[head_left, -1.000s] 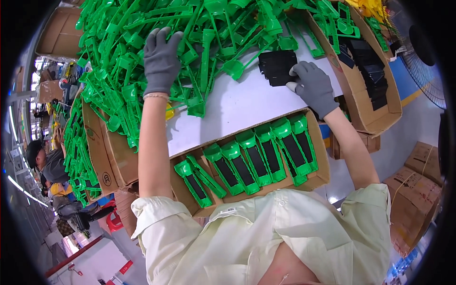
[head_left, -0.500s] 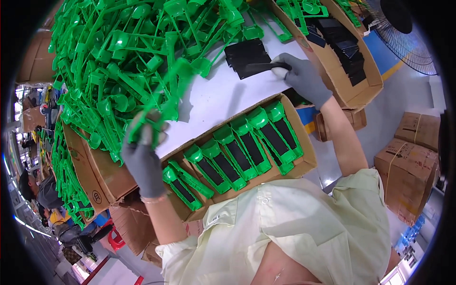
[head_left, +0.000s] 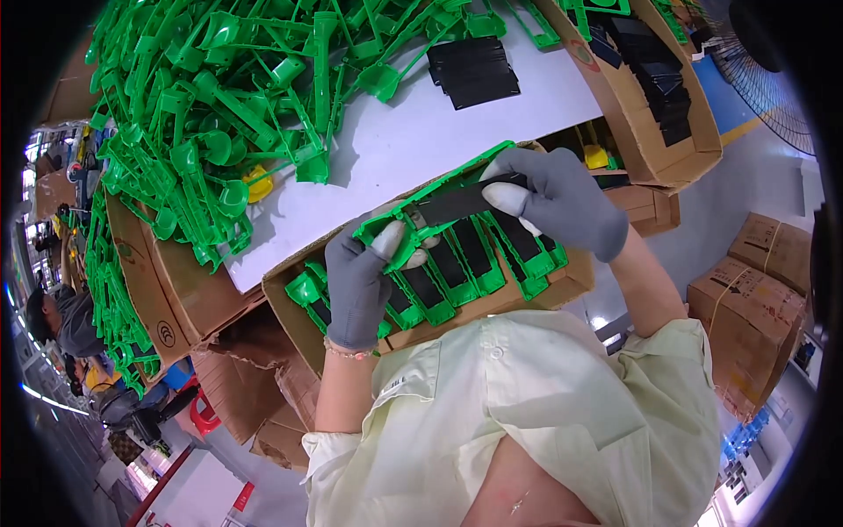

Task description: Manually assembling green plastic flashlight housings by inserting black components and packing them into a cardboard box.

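My left hand (head_left: 356, 290), in a grey glove with pale fingertips, grips one end of a long green plastic frame (head_left: 376, 230). From the other side my right hand (head_left: 562, 198), gloved the same way, pinches a thin black strip (head_left: 457, 205). That strip lies slanted along the frame; whether it is seated in it I cannot tell. Just beneath both hands, a cardboard box (head_left: 518, 306) holds several green frames with black strips in them. A stack of black strips (head_left: 474, 75) lies on the white tabletop (head_left: 386, 140) beyond.
A big heap of green plastic parts (head_left: 219, 97) covers the far left of the table. At the far right stands a long carton (head_left: 694, 154) with black strips inside. Tied cartons (head_left: 746, 307) and a fan (head_left: 760, 79) are on the right. A yellow piece (head_left: 259, 183) edges the heap.
My left hand has brought the green frame from the heap's edge to above the box. My right hand has left the stack with a black strip, and both hands are now close together.
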The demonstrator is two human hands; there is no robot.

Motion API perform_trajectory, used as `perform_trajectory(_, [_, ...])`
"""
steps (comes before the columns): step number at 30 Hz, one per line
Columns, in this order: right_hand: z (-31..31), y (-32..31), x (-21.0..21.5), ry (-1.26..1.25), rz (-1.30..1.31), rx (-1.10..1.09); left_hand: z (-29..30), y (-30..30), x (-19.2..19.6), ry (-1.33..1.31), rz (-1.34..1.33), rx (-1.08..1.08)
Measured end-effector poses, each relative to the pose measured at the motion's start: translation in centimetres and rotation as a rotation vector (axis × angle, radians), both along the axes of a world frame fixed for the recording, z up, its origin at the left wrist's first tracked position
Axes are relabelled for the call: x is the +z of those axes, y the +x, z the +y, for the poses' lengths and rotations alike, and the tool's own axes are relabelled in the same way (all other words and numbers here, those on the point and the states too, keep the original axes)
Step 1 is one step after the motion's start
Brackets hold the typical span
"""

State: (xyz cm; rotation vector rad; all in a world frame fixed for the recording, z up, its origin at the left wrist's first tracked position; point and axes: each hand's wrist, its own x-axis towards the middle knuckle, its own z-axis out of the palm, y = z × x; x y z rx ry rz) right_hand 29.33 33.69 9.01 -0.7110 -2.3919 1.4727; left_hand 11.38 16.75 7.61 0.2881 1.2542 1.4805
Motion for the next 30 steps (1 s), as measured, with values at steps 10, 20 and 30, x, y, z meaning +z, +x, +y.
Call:
perform_trajectory(10, [-2.0,-0.5,0.7,0.27,-0.095,-0.045,1.0,1.3,1.8,-0.171,0.092,-0.055])
perform_trajectory(20, [-1.8,-0.6,-1.3,0.038,0.15,-0.269,0.1,0.9,1.6,-0.11,0.137,-0.071])
perform_trajectory(30, [-5.7,3.5,-2.6,0.088,-0.367,-0.109,-0.8,0.3,1.4,-0.298,0.151,-0.231])
